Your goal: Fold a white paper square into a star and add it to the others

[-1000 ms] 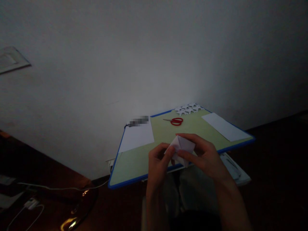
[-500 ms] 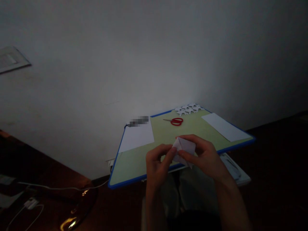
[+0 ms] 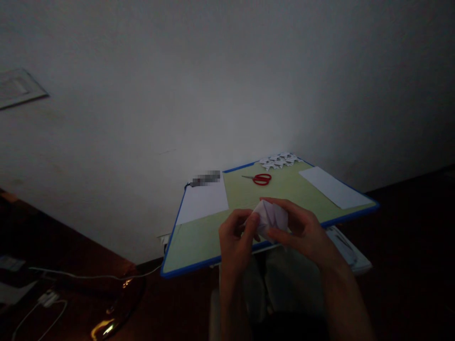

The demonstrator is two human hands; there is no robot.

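Note:
A small folded piece of white paper (image 3: 273,217) is held up over the near edge of the table (image 3: 199,246). My left hand (image 3: 239,237) pinches its left side, with the thumb on the face turned toward me. On the right side my right hand (image 3: 302,229) grips it, fingers along the top edge and thumb low on the front. Creases and a raised flap show on the paper. Its back is hidden. Beyond my hands lie red-handled scissors (image 3: 261,179), their blades pointing left.
Several folded white paper pieces (image 3: 279,162) sit at the far edge. White sheets lie at left (image 3: 204,203) and right (image 3: 334,188). A pixelated dark object (image 3: 206,178) rests on the left sheet. Below the right edge is a shelf (image 3: 350,251). A white cable (image 3: 95,277) runs at lower left.
The folded paper has tilted between my hands and a fold on its front now stands raised. My left hand has shifted slightly right and up; my right thumb has moved a little lower.

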